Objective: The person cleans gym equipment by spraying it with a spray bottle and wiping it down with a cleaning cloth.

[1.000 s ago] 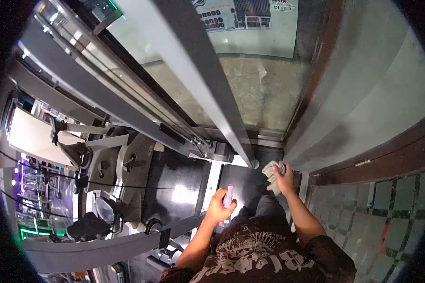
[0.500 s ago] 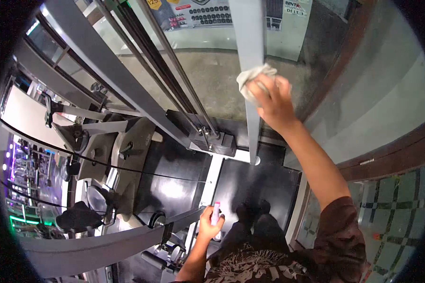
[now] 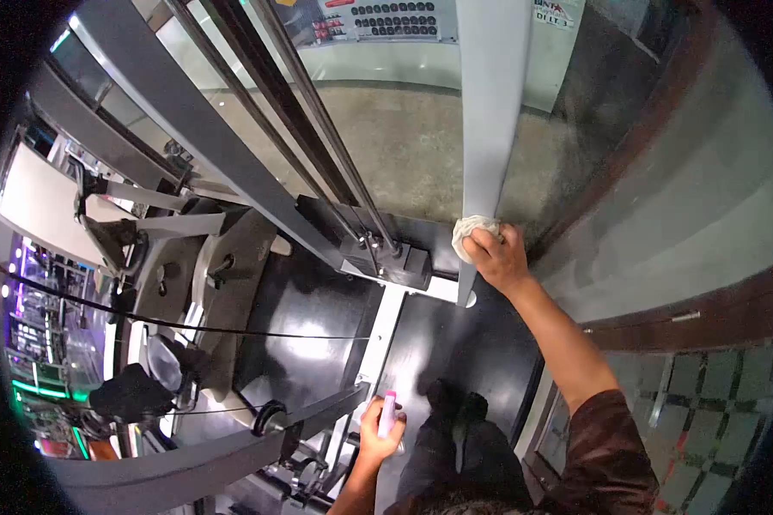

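My right hand (image 3: 500, 256) is closed around a crumpled off-white cloth (image 3: 472, 233), which presses on the lower part of a grey upright post (image 3: 492, 112). Lower in the view, my left hand (image 3: 380, 432) wraps round a slim bottle (image 3: 387, 414) with a pale pink body and a brighter pink top. My fingers cover much of this bottle, so its exact kind is hard to make out. The left hand is near a grey slanted beam (image 3: 331, 412) of the machine frame.
Left of the post stand metal guide rods (image 3: 318, 112) above a dark weight block (image 3: 395, 262). A black cable (image 3: 258, 331) crosses the left side. Beyond it is an exercise machine (image 3: 219, 283). A white floor beam (image 3: 378, 343) runs over black matting. A glass wall lies right.
My right hand has slid down the grey post with the cloth, toward its base. My left hand keeps the bottle and sits slightly lower in view. The camera view has shifted a little.
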A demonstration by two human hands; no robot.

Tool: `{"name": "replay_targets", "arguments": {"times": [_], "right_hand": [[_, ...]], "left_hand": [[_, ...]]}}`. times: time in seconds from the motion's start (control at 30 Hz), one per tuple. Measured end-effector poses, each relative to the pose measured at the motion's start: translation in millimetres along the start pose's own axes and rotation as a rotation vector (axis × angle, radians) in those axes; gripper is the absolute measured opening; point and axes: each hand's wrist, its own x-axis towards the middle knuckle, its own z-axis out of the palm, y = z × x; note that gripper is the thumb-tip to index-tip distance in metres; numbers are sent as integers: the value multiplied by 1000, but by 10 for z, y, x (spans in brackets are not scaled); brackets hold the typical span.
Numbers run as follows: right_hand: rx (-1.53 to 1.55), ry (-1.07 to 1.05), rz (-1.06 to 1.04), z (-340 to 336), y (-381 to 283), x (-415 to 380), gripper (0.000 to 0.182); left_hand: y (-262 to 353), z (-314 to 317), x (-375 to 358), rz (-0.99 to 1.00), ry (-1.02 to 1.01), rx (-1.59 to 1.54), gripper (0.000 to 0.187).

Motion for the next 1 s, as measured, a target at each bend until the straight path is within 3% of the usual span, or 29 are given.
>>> {"name": "replay_targets", "arguments": {"times": [0.2,0.37,0.6,0.7,0.73,0.77,0.83,1.0], "right_hand": [[45,98,-16,300,-14,-319,38],[6,138,-54,326,-39,-330,42],[-42,-76,-163,670,-108,-1089,59],[-83,-201,-194,960,-210,-1665,56],[-83,-314,-220,1039,-208,-1911,43],[-101,-371,-260,1136,-250,-2138,39],[-145,-478,-345,1320,-314,-2551,31],[-276,-752,-392,1638,-543,-3119,34]], "left_hand": [[-622,658,24,-53,52,-73,18],[-1557,1287,-76,-42,104,-261,25],[-2790,2001,-394,-328,221,-469,27],[-3181,2191,-586,-378,248,-501,32],[-3353,2274,-668,-368,236,-346,29],[-3448,2318,-786,-469,216,-401,25],[-3800,2547,-1057,-418,306,-379,22],[-4208,2894,-1503,-611,206,-344,27]]}}
